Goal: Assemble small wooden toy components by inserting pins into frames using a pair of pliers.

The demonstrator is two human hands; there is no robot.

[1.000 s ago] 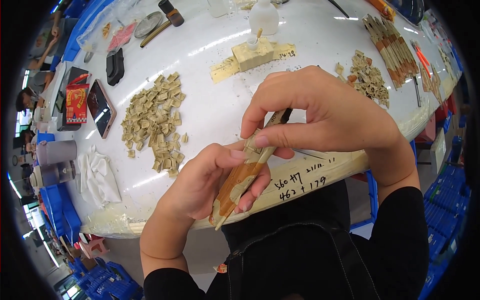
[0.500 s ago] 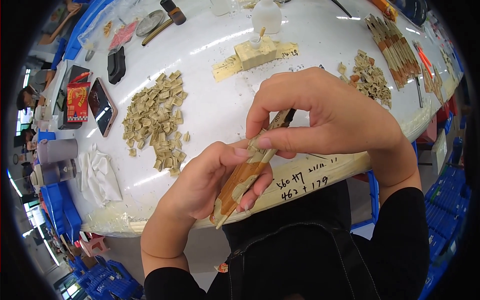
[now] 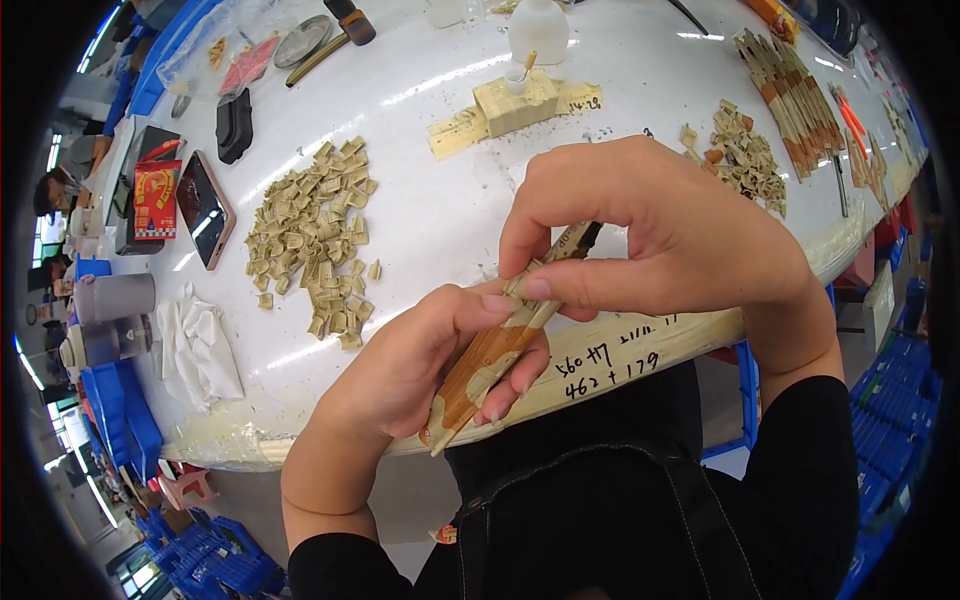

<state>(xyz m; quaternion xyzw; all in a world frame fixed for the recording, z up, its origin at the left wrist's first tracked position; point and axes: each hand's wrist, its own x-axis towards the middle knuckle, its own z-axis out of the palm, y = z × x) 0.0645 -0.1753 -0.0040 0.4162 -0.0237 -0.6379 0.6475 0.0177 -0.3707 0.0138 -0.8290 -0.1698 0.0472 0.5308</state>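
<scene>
Slanting between my two hands is a long, narrow, flat piece (image 3: 468, 385), patched in tan and brown, with a dark tip at its upper right end. My left hand (image 3: 395, 365) is closed around its lower part, thumb on top and fingertips showing at the far side. My right hand (image 3: 655, 225) pinches it near the upper end between thumb and forefinger. Whether a small bit lies under that pinch is hidden. To the left of my hands is a heap of small curved cream bits (image 3: 310, 240).
A cream block (image 3: 518, 108) with a small white cup stands beyond my hands, before a white bottle (image 3: 537, 35). Rightward lie another heap of bits (image 3: 748, 165) and several similar long pieces (image 3: 785, 100). A phone (image 3: 206, 210) and white cloth (image 3: 197, 350) lie left.
My right thumb and forefinger have shifted slightly up and right along with the long piece's upper end. Both hands keep their hold.
</scene>
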